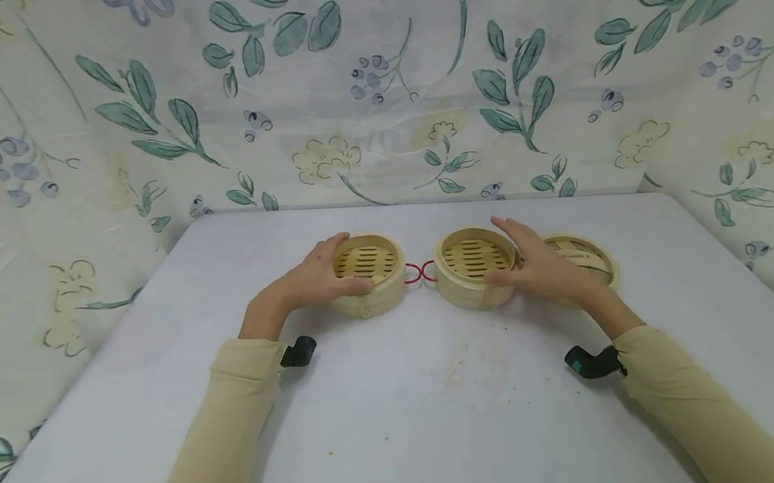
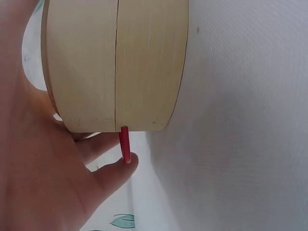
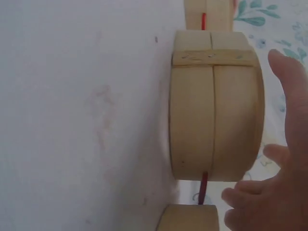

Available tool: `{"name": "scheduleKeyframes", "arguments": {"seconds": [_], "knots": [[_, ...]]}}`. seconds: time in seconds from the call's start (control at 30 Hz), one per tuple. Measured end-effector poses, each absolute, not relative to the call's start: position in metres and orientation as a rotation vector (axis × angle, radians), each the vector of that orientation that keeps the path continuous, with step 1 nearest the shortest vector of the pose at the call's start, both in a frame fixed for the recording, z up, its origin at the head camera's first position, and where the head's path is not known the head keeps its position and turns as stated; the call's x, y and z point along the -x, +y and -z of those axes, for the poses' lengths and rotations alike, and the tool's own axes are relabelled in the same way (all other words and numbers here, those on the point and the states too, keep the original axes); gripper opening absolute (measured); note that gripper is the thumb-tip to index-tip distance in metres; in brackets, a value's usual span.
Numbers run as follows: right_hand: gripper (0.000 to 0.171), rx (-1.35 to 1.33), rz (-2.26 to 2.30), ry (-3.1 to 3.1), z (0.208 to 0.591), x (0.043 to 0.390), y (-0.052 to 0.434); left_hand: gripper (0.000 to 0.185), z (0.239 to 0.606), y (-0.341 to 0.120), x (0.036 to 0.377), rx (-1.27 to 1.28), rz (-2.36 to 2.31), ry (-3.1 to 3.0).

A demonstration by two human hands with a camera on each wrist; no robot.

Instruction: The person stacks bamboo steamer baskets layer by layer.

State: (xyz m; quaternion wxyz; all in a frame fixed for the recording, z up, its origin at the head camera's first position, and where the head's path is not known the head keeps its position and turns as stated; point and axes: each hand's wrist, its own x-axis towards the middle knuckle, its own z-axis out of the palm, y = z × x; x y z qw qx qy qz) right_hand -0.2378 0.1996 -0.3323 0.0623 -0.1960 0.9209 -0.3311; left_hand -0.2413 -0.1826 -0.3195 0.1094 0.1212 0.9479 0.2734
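Observation:
Two round bamboo steamer baskets stand side by side on the white table [image 1: 435, 414]. My left hand [image 1: 326, 277] grips the left basket [image 1: 369, 271], with the thumb along its near wall and the fingers over its far left rim. In the left wrist view the palm [image 2: 48, 183] cups that basket [image 2: 115, 62] beside its red loop [image 2: 125, 144]. My right hand [image 1: 535, 263] hovers at the right basket [image 1: 474, 266] with straight fingers. The right wrist view shows a gap between this hand [image 3: 274, 197] and the basket [image 3: 216, 110]. Red loops [image 1: 420, 272] meet between the baskets.
A bamboo lid [image 1: 585, 257] lies flat just right of the right basket, partly under my right hand. A floral cloth [image 1: 379, 89] hangs behind and at both sides of the table. A faint stain [image 1: 472, 361] marks the table in front of the baskets.

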Motion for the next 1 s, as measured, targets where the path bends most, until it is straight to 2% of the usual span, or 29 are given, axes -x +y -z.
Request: {"name": "scheduleKeyframes", "arguments": {"seconds": [0.4, 1.0], "knots": [[0.117, 0.647, 0.84, 2.801, 0.342, 0.237, 0.2, 0.125, 0.321, -0.184, 0.238, -0.385, -0.854, 2.72], [0.124, 0.614, 0.869, 2.872, 0.355, 0.237, 0.192, 0.13, 0.33, -0.193, 0.232, -0.306, -0.919, 2.766]]}}
